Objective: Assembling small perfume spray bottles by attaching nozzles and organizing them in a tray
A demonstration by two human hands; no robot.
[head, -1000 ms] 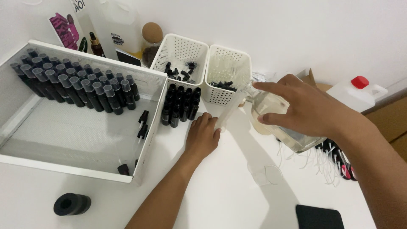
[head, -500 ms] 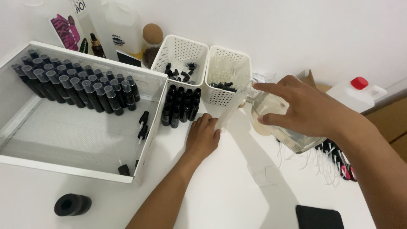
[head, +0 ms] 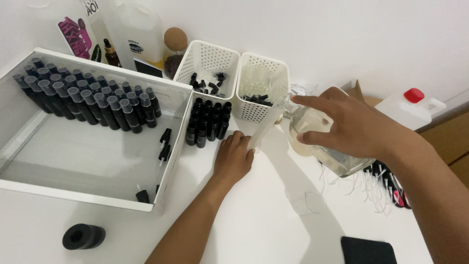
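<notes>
My left hand (head: 234,159) rests on the white table (head: 254,230), fingers curled around the base of a slender frosted tube (head: 261,134) that leans up to the right. My right hand (head: 354,128) grips a large clear glass bottle (head: 317,146) of pale liquid. The bottle is tilted, its neck at the top of the tube. A cluster of small black bottles (head: 207,122) stands just left of my left hand.
A white tray (head: 97,195) at the left holds rows of dark capped bottles (head: 83,100). Two white perforated baskets (head: 210,61) (head: 264,73) stand behind. A clear cup (head: 307,201), a black roll (head: 83,236), a red-capped jug (head: 410,105) and loose pump tubes (head: 378,181) lie around.
</notes>
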